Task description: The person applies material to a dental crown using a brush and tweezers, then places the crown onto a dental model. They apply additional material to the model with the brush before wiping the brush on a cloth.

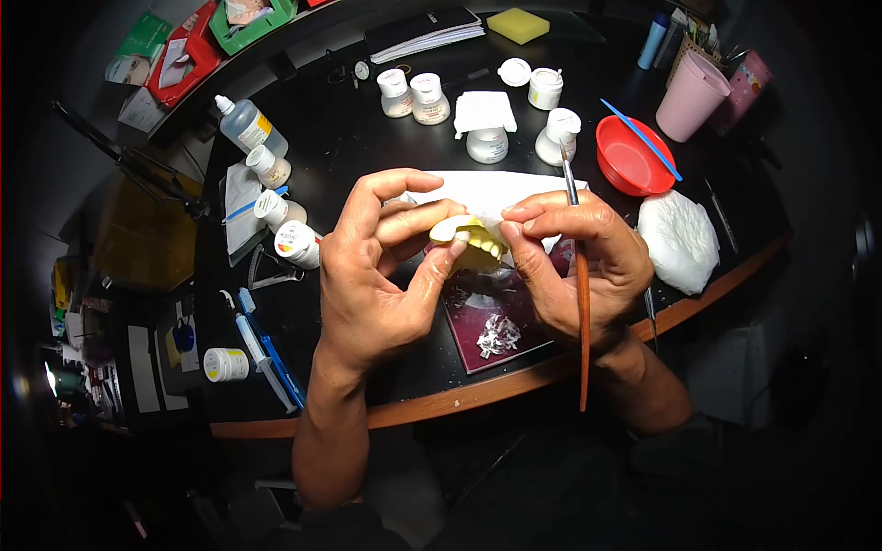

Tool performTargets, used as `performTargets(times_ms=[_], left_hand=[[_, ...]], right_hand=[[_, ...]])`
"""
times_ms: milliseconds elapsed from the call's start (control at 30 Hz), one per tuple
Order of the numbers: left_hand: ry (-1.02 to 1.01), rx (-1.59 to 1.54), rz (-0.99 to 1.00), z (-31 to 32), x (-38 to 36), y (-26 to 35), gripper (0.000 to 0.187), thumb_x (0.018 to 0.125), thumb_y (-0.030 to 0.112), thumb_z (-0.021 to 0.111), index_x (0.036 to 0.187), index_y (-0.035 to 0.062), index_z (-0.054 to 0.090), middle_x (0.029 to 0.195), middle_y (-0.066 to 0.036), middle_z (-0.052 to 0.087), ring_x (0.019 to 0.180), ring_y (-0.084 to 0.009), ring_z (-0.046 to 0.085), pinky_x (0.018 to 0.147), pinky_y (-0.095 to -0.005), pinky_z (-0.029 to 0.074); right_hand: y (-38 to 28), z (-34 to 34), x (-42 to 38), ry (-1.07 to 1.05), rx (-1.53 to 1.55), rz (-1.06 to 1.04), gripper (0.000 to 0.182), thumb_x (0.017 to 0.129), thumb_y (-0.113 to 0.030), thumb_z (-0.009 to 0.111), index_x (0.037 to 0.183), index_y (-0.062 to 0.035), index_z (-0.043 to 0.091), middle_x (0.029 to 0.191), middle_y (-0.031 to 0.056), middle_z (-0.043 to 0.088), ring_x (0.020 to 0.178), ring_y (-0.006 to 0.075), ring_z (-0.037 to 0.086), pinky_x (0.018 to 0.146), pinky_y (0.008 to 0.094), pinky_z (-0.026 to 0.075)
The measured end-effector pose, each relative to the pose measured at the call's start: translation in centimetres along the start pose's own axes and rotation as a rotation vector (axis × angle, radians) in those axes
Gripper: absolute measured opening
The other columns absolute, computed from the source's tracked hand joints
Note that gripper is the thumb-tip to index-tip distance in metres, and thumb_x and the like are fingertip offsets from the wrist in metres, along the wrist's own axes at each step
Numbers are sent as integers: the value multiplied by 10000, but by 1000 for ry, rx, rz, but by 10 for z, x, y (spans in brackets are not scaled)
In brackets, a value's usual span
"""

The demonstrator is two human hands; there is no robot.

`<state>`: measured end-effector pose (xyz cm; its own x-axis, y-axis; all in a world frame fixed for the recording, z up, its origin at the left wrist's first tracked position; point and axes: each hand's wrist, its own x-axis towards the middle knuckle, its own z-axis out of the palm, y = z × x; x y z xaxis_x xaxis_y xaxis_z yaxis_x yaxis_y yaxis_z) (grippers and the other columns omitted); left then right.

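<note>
My left hand [372, 271] grips a pale yellow dental model [482, 242] with a row of teeth, thumb and fingers around its left side. My right hand [593, 253] pinches a small white tissue [489, 213] against the model's upper edge. A fine brush [582, 312] with a brown wooden handle is also held in the right hand, bristles up, handle hanging down. Below the hands lies a dark red slab [467, 338] bearing crumpled white scraps [499, 336]. White paper [542, 182] lies behind the hands, partly hidden by them.
Several small jars stand around, including a tissue-topped jar [487, 140]. To the right are a red bowl [629, 151] with a blue stick across it, a white tissue pad [678, 243] and a pink cup [694, 96]. Syringes [266, 358] lie left, near the wooden table edge [404, 413].
</note>
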<state>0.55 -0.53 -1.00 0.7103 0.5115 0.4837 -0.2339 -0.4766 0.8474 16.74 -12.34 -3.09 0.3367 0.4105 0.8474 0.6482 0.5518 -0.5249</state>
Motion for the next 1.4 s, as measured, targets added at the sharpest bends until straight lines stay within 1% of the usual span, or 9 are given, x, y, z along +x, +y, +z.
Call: performTargets(times_ms=[133, 433, 633, 833, 1000, 1100, 1133, 1200, 1400], left_hand=[[30, -35, 1, 2, 0, 2, 390, 905, -114, 715, 1271, -106, 583, 1158, -143, 723, 1086, -220, 747, 949, -303, 640], [15, -101, -91, 4, -2, 3, 461, 879, -128, 722, 1304, -96, 547, 1142, -165, 734, 1058, -194, 744, 970, -318, 628], [38, -39, -15, 6, -2, 1, 503, 827, -136, 715, 1295, -67, 545, 1049, -170, 780, 1012, -189, 759, 950, -318, 626], [-4, 105, 66, 3, -2, -2, 533, 804, -131, 722, 1301, -61, 544, 1041, -175, 785, 1003, -202, 769, 940, -310, 628], [19, 10, -5, 6, -2, -1, 512, 830, -127, 733, 1298, -66, 537, 1025, -181, 788, 1007, -206, 768, 911, -303, 636], [36, -72, -92, 8, -3, 2, 492, 857, -119, 735, 1300, -72, 526, 1025, -185, 785, 1036, -216, 764, 909, -303, 639], [40, -91, -122, 8, -3, 4, 486, 867, -116, 735, 1301, -74, 522, 1027, -186, 783, 1046, -219, 763, 910, -303, 639], [-30, -37, -114, 4, -3, 5, 522, 913, -116, 707, 1358, -63, 439, 1100, -225, 769, 1087, -242, 748, 957, -328, 611], [-61, 9, -65, 3, -3, 4, 525, 937, -117, 690, 1373, -54, 404, 1129, -244, 762, 1116, -243, 734, 980, -335, 594]], right_hand=[[-3, -1, 1, 7, 5, 20, 227, 810, 130, 793, 970, 8, 690, 918, 155, 755, 815, 204, 758, 683, 287, 596], [-2, -1, 0, -79, 28, -21, 231, 774, 91, 806, 956, -14, 711, 931, 137, 763, 821, 220, 743, 680, 308, 575], [-3, 2, 0, -98, 6, 20, 209, 754, 86, 799, 922, -14, 725, 881, 110, 762, 780, 207, 736, 667, 303, 568], [-6, 1, 2, -122, -13, 64, 187, 755, 78, 795, 907, -9, 732, 859, 106, 760, 716, 175, 720, 619, 281, 546], [-3, 2, -2, -76, 49, 114, 156, 791, 76, 793, 907, 2, 720, 856, 110, 763, 728, 151, 725, 630, 267, 554], [-6, -2, 1, 58, 54, 181, 140, 857, 74, 787, 901, -1, 677, 910, 145, 772, 808, 128, 739, 688, 239, 571], [-7, -2, -2, 153, 133, 309, 145, 867, 69, 791, 918, 2, 673, 955, 138, 772, 814, 111, 726, 707, 232, 564], [-2, -8, -3, 186, 54, 324, 149, 881, 54, 792, 942, -1, 668, 984, 127, 769, 828, 97, 712, 715, 229, 554], [-6, -9, 1, 110, 12, 462, 124, 904, 41, 765, 977, -1, 674, 987, 123, 766, 858, 115, 709, 735, 242, 539]])
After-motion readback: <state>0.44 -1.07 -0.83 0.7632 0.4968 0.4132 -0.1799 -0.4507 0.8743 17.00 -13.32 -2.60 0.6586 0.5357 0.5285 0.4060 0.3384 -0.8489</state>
